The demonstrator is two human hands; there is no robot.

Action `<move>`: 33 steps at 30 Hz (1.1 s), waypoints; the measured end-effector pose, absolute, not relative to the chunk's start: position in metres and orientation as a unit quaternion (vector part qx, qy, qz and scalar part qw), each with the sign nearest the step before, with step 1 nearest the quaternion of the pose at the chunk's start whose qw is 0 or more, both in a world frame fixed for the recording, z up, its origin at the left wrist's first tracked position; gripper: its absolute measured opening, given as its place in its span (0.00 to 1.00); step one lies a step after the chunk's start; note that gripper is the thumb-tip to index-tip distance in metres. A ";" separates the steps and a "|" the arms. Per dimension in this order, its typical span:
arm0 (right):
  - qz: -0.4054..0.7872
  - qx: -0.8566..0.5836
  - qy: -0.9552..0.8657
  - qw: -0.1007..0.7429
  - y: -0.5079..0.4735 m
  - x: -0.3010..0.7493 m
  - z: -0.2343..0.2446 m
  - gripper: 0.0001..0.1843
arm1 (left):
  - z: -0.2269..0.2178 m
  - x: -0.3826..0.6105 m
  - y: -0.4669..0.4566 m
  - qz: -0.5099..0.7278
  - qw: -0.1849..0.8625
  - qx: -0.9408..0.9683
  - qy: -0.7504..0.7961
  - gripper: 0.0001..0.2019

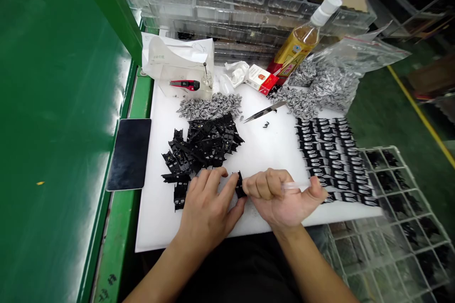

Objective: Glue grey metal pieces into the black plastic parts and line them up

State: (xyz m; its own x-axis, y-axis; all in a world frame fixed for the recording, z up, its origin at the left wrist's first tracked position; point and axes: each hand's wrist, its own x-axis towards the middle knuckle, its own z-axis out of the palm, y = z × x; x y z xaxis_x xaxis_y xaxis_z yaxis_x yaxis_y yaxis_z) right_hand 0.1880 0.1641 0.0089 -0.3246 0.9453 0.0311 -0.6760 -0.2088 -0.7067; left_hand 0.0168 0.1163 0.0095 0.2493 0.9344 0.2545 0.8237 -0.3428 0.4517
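Note:
My left hand pinches a small black plastic part between thumb and index finger above the white foam sheet. On the other side of that part, the curled fingertips of my right hand touch it. A thin translucent stick pokes out of the right fist near the thumb; its other end is hidden. Just beyond my left hand lies a loose pile of similar black parts. Black parts with grey pieces on them are laid out in rows to the right.
Small grey pieces lie heaped behind the pile, with more in a clear bag. Tweezers, a red cutter, a bottle and a small box are around them. A tablet lies left; a compartment tray stands lower right.

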 end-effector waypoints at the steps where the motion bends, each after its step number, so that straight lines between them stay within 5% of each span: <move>1: 0.748 -0.211 -0.320 0.542 0.164 0.188 0.009 0.34 | 0.009 0.017 0.116 0.244 0.113 0.782 0.562 0.18; 33: 0.746 -0.210 -0.319 0.545 0.163 0.189 0.010 0.34 | 0.011 0.017 0.117 0.240 0.108 0.785 0.560 0.18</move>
